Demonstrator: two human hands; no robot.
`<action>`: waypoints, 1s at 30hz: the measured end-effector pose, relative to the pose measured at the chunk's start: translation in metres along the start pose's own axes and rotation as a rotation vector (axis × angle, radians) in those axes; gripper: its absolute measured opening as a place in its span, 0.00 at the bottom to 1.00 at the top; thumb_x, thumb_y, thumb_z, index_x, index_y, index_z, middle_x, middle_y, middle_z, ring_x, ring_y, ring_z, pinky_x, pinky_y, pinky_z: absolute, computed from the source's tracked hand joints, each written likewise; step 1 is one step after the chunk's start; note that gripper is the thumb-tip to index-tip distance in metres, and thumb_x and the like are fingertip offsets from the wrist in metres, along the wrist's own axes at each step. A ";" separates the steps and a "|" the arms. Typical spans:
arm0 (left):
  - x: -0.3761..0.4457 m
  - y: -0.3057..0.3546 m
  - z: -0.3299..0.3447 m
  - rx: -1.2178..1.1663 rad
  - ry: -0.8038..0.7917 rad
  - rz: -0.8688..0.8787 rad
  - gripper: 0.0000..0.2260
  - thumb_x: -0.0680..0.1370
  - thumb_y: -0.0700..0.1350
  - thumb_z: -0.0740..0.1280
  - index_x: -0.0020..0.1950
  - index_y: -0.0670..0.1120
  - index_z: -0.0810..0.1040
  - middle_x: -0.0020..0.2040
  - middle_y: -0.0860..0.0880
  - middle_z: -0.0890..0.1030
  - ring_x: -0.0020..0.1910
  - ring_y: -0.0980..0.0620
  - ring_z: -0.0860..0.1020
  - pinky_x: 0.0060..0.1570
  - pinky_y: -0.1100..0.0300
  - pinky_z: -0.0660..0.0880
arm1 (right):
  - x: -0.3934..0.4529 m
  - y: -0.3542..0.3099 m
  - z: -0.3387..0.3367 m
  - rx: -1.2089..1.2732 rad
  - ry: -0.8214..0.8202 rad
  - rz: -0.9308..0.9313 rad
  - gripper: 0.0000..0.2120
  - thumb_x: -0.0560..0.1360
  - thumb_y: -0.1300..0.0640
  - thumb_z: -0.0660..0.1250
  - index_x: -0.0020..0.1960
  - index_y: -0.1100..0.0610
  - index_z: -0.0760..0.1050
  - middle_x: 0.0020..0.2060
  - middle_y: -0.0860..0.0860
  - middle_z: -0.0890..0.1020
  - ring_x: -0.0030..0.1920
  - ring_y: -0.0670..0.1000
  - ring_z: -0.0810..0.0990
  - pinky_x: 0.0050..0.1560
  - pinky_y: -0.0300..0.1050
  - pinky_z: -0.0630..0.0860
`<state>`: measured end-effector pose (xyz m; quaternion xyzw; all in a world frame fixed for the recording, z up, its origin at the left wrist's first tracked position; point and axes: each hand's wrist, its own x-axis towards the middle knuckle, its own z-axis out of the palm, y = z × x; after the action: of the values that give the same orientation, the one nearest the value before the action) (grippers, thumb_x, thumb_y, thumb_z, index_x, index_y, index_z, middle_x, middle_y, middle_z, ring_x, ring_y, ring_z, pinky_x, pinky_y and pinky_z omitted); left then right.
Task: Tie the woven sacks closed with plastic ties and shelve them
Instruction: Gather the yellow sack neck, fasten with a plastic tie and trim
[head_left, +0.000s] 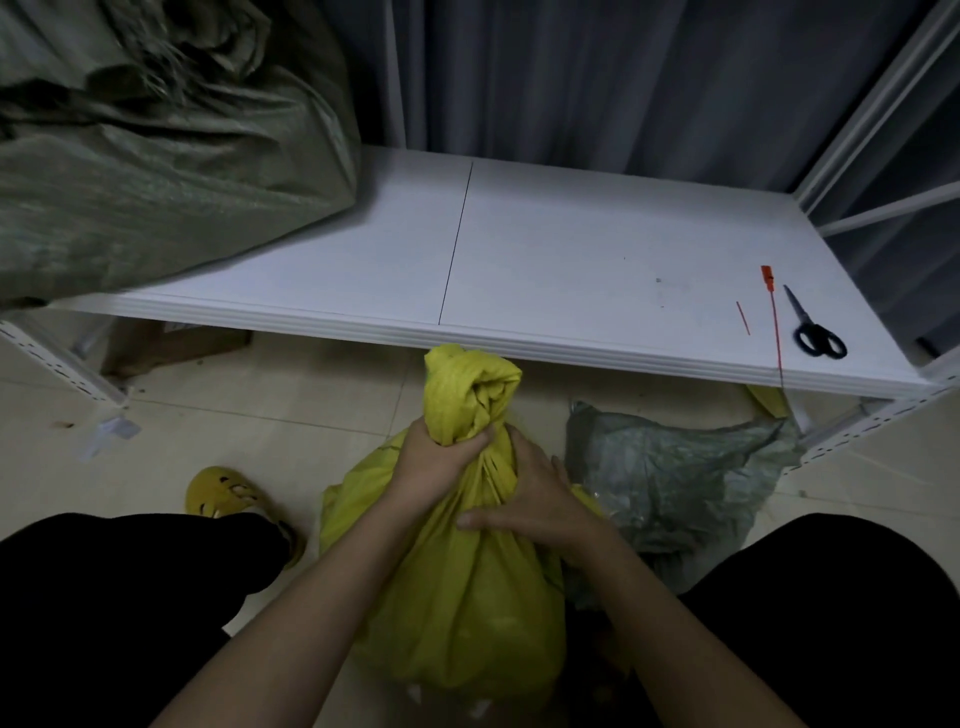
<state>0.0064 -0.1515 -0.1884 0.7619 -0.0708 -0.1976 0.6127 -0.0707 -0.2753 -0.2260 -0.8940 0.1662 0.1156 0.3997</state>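
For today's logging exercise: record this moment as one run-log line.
left hand grips yellow sack neck | right hand rests on sack | red tie on shelf

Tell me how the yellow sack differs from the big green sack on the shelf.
The yellow sack stands on the floor; the green sack lies on the white shelf. The yellow sack looks smaller than the green sack. The left hand grips the yellow sack's twisted neck and the right hand rests on it; nothing touches the green sack. Both have gathered tops.

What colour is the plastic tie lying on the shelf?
Red: the plastic tie lies beside the scissors. Head view, the only one.
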 end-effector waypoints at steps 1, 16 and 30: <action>0.001 0.002 -0.001 -0.010 0.018 0.010 0.08 0.71 0.44 0.74 0.44 0.52 0.77 0.41 0.57 0.80 0.41 0.59 0.78 0.37 0.68 0.74 | -0.004 -0.001 -0.002 -0.025 0.008 -0.029 0.59 0.53 0.26 0.69 0.76 0.45 0.47 0.74 0.47 0.59 0.74 0.49 0.56 0.75 0.57 0.46; 0.014 0.045 0.020 0.285 0.028 0.143 0.23 0.66 0.44 0.76 0.59 0.44 0.74 0.53 0.45 0.80 0.53 0.45 0.79 0.50 0.55 0.75 | 0.011 -0.020 -0.019 0.049 0.187 -0.207 0.33 0.68 0.40 0.62 0.70 0.51 0.67 0.68 0.55 0.71 0.69 0.58 0.66 0.68 0.56 0.64; 0.064 0.088 0.121 0.805 -0.096 0.211 0.23 0.71 0.53 0.68 0.60 0.44 0.67 0.55 0.43 0.78 0.53 0.40 0.77 0.43 0.55 0.69 | 0.016 0.080 -0.180 0.236 0.826 0.161 0.09 0.76 0.60 0.63 0.53 0.60 0.79 0.51 0.56 0.82 0.49 0.53 0.79 0.46 0.40 0.72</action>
<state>0.0292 -0.3040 -0.1385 0.9191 -0.2484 -0.1255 0.2790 -0.0739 -0.4647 -0.1680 -0.7977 0.3934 -0.2404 0.3887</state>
